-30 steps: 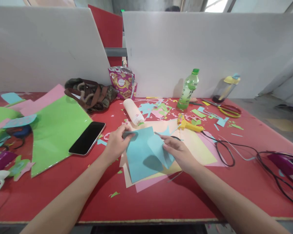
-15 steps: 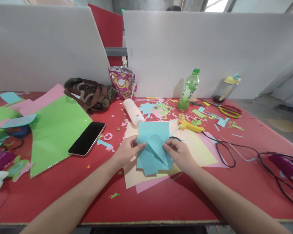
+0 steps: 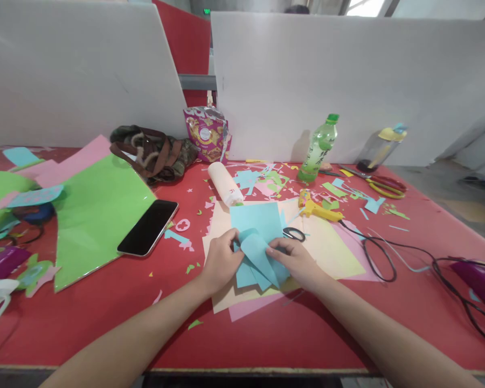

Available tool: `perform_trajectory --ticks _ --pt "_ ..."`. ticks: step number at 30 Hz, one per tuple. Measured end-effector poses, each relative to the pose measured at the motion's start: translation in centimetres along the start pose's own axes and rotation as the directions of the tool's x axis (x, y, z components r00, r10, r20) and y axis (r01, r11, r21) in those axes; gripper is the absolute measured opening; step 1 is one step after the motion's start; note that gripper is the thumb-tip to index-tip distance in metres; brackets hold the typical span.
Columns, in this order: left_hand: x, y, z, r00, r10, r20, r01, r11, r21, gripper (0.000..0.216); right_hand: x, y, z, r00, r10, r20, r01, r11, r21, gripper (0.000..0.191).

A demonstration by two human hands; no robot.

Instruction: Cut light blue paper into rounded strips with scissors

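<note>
A light blue sheet of paper (image 3: 255, 226) lies partly folded on cream, yellow and pink sheets (image 3: 327, 248) on the red table (image 3: 267, 339). My left hand (image 3: 220, 261) pinches its left edge, fingers closed on the fold. My right hand (image 3: 297, 261) presses and grips its right side, a curled flap between both hands. Small black scissors (image 3: 294, 233) lie just beyond my right hand. A yellow glue gun (image 3: 319, 210) rests further back.
A black phone (image 3: 147, 227) lies on a green sheet (image 3: 92, 215) at left. A white tube (image 3: 225, 183), a snack bag (image 3: 208, 133), a brown bag (image 3: 153, 153), a green bottle (image 3: 319, 146), red-yellow scissors (image 3: 382, 184), black cables (image 3: 408, 258) and paper scraps surround them. White boards stand behind.
The blue sheet went from open and flat to folded over itself. Both hands came closer together over the fold, and the view shifted slightly.
</note>
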State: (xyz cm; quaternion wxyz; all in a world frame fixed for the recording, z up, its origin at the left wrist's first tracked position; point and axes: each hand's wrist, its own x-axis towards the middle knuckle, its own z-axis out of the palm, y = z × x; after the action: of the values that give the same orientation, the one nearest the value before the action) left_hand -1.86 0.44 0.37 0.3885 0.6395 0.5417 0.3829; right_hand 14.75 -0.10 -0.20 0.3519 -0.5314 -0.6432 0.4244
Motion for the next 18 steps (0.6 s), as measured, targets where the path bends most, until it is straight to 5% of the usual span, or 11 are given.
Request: perform_trajectory --ticks 6,11,18 --pt "0.22 -0.25 0.11 1.000 -0.004 0.021 0.007 0.988 -0.156 0.015 0.07 -0.28 -0.19 1.000 0.006 -0.008 -0.007 0.997 -0.074 0.017" --pt "0.44 -0.17 0.39 0.985 -0.122 0.125 0.170 0.828 -0.534 0.076 0.02 -0.71 -0.38 0.999 -0.008 -0.041 0.004 0.995 -0.104 0.017" --pt "0.63 -0.64 0.32 0.975 -0.168 0.143 0.218 0.828 -0.516 0.055 0.13 -0.47 -0.43 0.989 -0.083 -0.125 0.063 0.985 -0.160 0.018"
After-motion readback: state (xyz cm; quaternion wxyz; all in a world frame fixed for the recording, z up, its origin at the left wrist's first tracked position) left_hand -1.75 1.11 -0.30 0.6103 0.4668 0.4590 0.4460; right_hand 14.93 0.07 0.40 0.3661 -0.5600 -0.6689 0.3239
